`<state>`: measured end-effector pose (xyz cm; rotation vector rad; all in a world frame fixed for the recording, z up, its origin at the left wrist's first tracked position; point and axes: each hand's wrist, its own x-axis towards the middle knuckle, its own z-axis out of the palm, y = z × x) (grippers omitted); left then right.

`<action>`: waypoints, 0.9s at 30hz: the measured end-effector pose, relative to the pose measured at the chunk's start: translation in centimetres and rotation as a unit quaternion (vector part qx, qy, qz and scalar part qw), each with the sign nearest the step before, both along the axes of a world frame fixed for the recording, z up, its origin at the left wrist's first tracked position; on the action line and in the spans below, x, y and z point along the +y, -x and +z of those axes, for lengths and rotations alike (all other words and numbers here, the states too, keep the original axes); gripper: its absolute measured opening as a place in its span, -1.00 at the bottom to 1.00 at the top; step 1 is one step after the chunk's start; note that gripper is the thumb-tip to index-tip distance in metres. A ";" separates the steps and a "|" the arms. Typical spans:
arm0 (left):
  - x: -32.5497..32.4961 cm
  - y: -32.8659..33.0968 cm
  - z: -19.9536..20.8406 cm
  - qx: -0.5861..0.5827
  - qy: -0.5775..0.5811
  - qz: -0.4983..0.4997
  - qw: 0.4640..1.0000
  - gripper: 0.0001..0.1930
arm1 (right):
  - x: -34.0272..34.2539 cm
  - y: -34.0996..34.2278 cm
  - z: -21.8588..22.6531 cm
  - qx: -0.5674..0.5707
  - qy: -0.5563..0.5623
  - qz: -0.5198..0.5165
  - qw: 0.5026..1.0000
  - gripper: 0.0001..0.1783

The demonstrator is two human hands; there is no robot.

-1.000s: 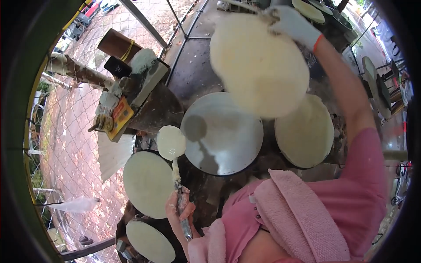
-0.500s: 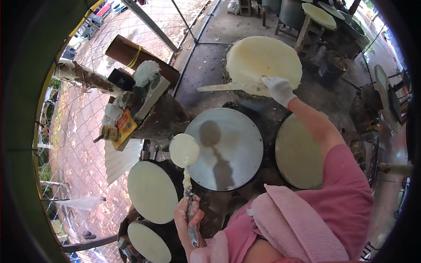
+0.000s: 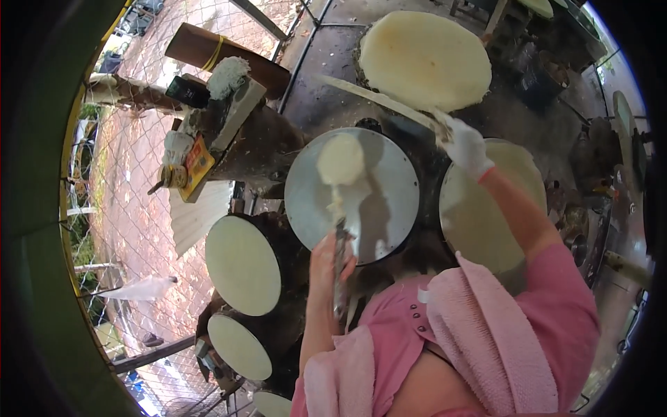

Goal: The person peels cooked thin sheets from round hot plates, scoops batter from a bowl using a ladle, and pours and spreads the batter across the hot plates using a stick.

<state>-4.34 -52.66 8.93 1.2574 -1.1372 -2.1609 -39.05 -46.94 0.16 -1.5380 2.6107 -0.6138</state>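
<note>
My left hand (image 3: 330,263) is wrapped round the handle of a ladle (image 3: 340,158), whose round head, pale with batter, hangs over the middle griddle (image 3: 316,208). That griddle's metal surface is bare, with shadows across it. In a white glove, my right hand (image 3: 467,147) grips the near end of a long flat wooden stick (image 3: 382,101). The stick slants away to the far left, between the middle griddle and a large round pale sheet (image 3: 425,59). Beneath my right forearm a griddle (image 3: 486,201) is covered with a pale layer.
Pale sheets cover the griddles at left, one larger (image 3: 243,265) and one smaller (image 3: 240,346). Far left, a ledge bears a yellow packet (image 3: 199,167), a jar (image 3: 172,176) and a white fibrous clump (image 3: 228,76). A wire fence (image 3: 139,229) runs along the left. A dark bucket (image 3: 540,80) stands far right.
My left hand has carried the ladle rightward over the middle griddle. My right hand has drawn back from the far sheet, lifting the wooden stick off it. The view has shifted too.
</note>
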 end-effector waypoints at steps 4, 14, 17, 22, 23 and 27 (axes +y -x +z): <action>-1.9 2.2 -10.4 -0.090 0.052 -0.055 0.993 -0.67 | 4.8 -7.4 -3.0 -0.615 0.186 -0.067 0.763 -0.41; -8.1 -1.9 -11.7 -0.342 0.607 -0.155 0.700 -0.76 | 10.1 -20.5 -6.6 -0.133 -0.117 -0.202 0.963 -0.54; -9.6 -3.5 -7.7 -0.275 0.611 -0.035 0.742 -0.77 | 7.9 -22.9 -8.8 -0.297 0.176 -0.236 0.908 -0.68; -10.6 -8.6 -7.8 -0.165 0.459 0.019 0.873 -0.77 | 4.3 -24.8 -4.5 -0.518 -0.021 -0.264 0.813 -0.60; -10.1 -9.1 -6.7 -0.149 0.386 -0.013 0.910 -0.79 | 4.9 -24.6 -4.3 -0.409 0.028 -0.254 0.876 -0.60; -8.3 -11.5 -6.2 -0.099 0.208 -0.095 0.968 -0.88 | 6.6 -25.2 -9.7 -0.372 0.189 -0.248 0.874 -0.61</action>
